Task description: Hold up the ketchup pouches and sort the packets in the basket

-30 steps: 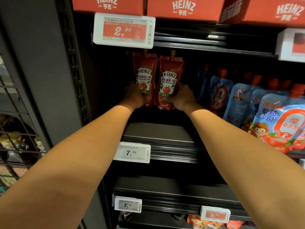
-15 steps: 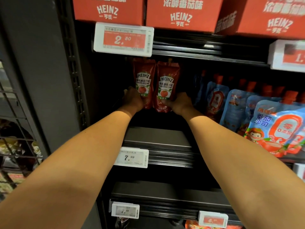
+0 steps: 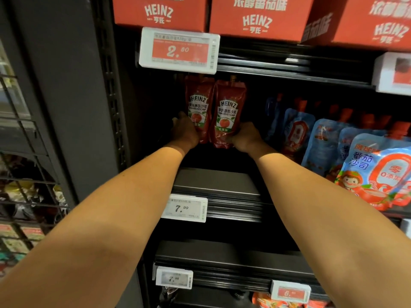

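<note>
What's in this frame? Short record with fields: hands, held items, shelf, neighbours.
left hand: grips the lower part of the left pouch
right hand: grips the lower part of the right pouch
pouches: two red Heinz ketchup pouches, upright, side by side, deep in the shelf bay
shelf: dark, bare in front of the pouches
tag above: 2.80 tag
tag below: 7.99 tag
neighbours: blue pouches to the right, red Heinz boxes on top

Glossy plastic ketchup pouches (image 3: 213,112), matt dark, probably metal shelf (image 3: 215,183), cardboard-looking red boxes (image 3: 255,16).
</note>
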A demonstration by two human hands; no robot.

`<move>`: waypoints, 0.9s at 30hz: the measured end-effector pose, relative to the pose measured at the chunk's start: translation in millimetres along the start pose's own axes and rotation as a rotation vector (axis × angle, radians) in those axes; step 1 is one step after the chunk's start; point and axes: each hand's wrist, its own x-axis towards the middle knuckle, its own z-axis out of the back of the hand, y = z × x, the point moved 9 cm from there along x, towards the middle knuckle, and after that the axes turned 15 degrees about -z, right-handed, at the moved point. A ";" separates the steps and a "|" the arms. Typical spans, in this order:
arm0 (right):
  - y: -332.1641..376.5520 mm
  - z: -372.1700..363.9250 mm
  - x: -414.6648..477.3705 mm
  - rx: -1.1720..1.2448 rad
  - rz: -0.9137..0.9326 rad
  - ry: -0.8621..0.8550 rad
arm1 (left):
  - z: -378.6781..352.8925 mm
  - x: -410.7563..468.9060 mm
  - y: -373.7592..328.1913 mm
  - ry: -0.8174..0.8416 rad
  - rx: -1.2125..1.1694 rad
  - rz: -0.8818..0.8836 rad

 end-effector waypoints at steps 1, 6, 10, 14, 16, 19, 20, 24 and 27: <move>1.5 0.1 -0.8 -0.005 0.000 -0.005 | 0.3 -0.3 -0.1 -0.003 -0.003 0.003; 0.5 1.2 -4.6 -0.001 -0.001 -0.022 | -0.8 -4.9 -4.3 0.028 -0.004 -0.008; -4.2 3.9 -13.1 0.024 0.007 -0.015 | -3.4 -15.5 -31.0 0.117 0.075 -0.225; 0.4 18.7 -36.6 0.042 0.046 -0.038 | -3.5 -30.5 -49.5 0.151 -0.077 -0.278; 2.0 30.4 -56.0 0.085 0.063 -0.098 | -7.1 -38.7 -55.1 0.180 -0.117 -0.274; -3.8 38.6 -88.6 0.222 0.051 -0.106 | -15.7 -56.2 -64.2 0.215 -0.213 -0.274; -8.0 40.5 -100.9 0.279 0.046 -0.088 | -18.4 -63.6 -67.4 0.216 -0.264 -0.277; -30.3 59.8 -152.7 0.429 0.041 -0.046 | -28.4 -102.7 -88.6 0.273 -0.468 -0.317; -46.3 82.9 -189.4 0.486 0.074 -0.107 | -38.6 -133.9 -117.0 0.338 -0.573 -0.387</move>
